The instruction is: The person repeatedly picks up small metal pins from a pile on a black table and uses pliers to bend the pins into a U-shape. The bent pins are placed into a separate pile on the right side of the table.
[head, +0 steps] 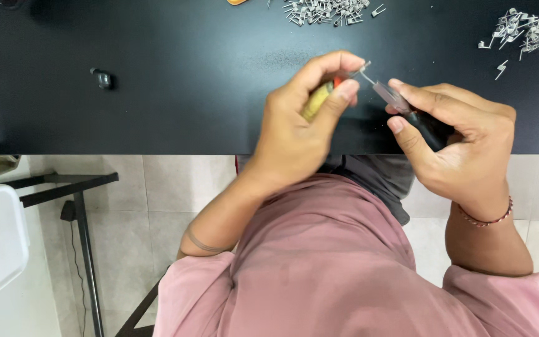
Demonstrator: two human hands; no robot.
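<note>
In the head view, just above frame centre over the black tabletop [176, 93], the left hand [301, 128] pinches a yellow-and-orange handle [319, 98] while the right hand [463, 146] grips a dark tool [407, 109], tips meeting on a small wire piece [365, 73] between them, seemingly for steadiness, spare metal pieces [325, 11] lying at the top.

Two hands [301, 125] [456, 143], two heaps of small metal clips [325, 11] [519, 30], one stray clip [501, 68], one dark knob [101, 78] on one worktop [188, 93].

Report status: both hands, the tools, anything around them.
Left hand shut on yellow-handled tool. Right hand shut on black-handled tool. Small wire piece between tips. Metal-part piles behind, apart.
</note>
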